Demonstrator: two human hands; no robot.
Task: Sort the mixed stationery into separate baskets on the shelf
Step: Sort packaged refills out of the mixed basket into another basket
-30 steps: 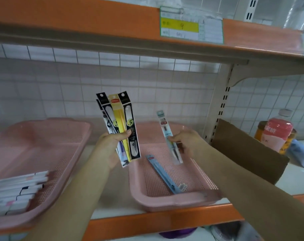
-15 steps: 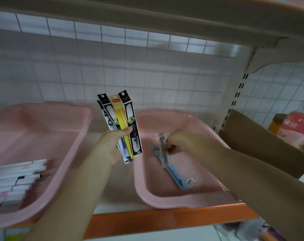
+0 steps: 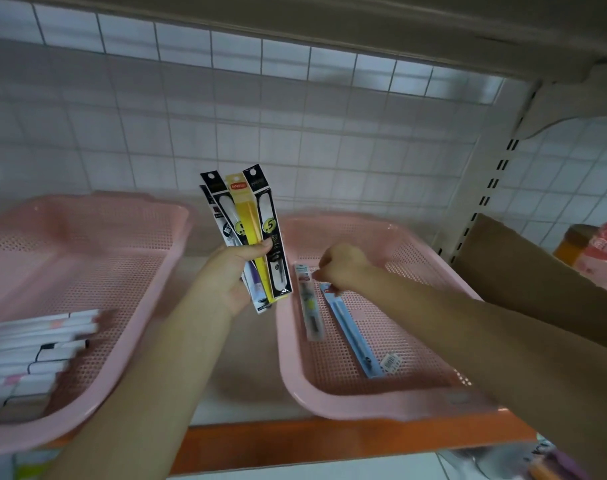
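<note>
The right basket point(image 3: 375, 403) is showing pale pink with a fine perforated grid, and so is the left basket point(image 3: 87, 237) beside it. Inside the right basket a light blue packet point(image 3: 350, 330) is lying. To its left, black packets point(image 3: 276, 271) are flanking a yellow packet point(image 3: 246, 216). In front an orange shelf edge point(image 3: 295, 441) is running, and behind a wall point(image 3: 295, 150) is showing white square tiles.

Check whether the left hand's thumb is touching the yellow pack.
Touching. The head view shows the left hand curled round the pack's lower part, its thumb lying across the front of the yellow pack with no gap.
</note>
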